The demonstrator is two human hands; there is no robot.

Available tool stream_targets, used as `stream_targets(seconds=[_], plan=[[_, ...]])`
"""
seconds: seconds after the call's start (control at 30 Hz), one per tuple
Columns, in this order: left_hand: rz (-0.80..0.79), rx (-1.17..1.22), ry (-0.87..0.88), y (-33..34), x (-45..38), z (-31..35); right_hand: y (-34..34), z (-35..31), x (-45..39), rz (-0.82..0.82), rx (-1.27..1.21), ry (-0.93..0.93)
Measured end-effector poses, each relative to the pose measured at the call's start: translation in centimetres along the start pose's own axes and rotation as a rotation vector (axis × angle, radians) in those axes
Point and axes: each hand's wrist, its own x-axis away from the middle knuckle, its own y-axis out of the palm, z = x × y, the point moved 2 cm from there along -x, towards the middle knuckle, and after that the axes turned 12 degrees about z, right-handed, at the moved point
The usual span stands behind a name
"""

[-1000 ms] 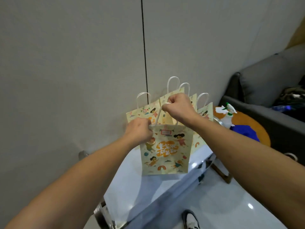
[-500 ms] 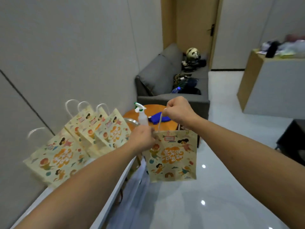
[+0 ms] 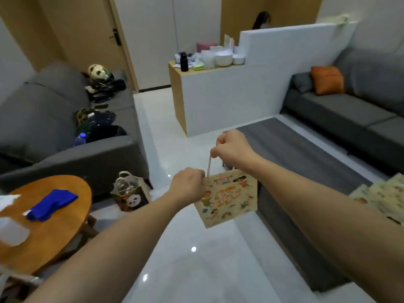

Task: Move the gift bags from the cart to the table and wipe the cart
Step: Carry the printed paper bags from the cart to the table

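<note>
A gift bag (image 3: 227, 199) hangs at centre frame, the dark table (image 3: 306, 167) behind and right of it; more bags (image 3: 380, 196) lie on the table at right edge. A round table (image 3: 65, 228) sits lower left.

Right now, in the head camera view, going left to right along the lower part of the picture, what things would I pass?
blue cloth on the round wooden table → panda bag on the floor → left hand → gift bag in both hands → flat gift bags on the dark table.
</note>
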Motion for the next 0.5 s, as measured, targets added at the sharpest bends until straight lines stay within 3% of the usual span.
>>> stream_targets(seconds=[0.23, 0.5], plan=[[-0.074, 0.002, 0.38, 5.5, -8.2, 12.3, -10.1, 10.4, -2.1, 0.304, 0.053, 0.226], [-0.262, -0.045, 0.794, 12.1, -14.1, 23.0, -16.4, 19.8, 0.1, 0.598, 0.105, 0.527]])
